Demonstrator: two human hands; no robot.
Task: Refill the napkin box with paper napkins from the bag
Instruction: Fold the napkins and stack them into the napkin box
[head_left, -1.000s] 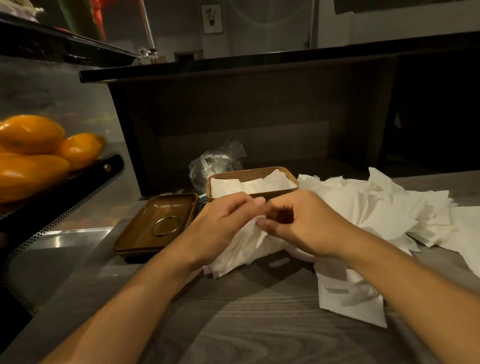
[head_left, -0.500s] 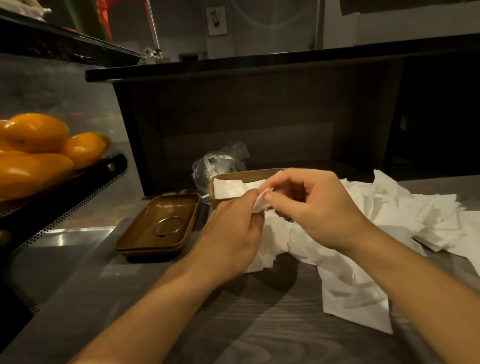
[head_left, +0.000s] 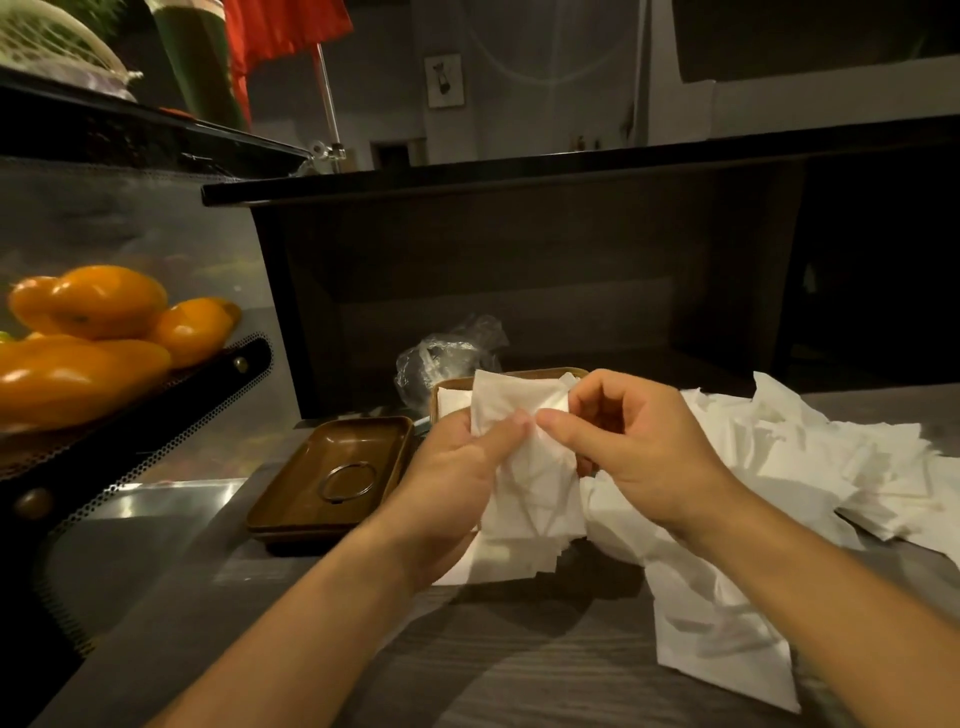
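My left hand (head_left: 457, 478) and my right hand (head_left: 639, 447) both pinch a stack of white paper napkins (head_left: 524, 467), held upright just in front of the brown napkin box (head_left: 540, 375). The thumbs meet near the stack's upper edge. The box stands behind the hands, with white napkins showing at its left end; most of it is hidden. A loose heap of napkins (head_left: 810, 457) spreads over the table to the right. A crumpled clear plastic bag (head_left: 447, 353) lies behind the box.
A brown tray-shaped lid (head_left: 291, 488) with a metal ring in it lies left of the box. Orange fruit (head_left: 104, 322) sits on a perforated black rack at the far left. A dark counter wall rises behind the table. One flat napkin (head_left: 727, 639) lies at the front right.
Both hands have lifted a stack of napkins from the table and turned it upright in front of the box. The view has tilted slightly.
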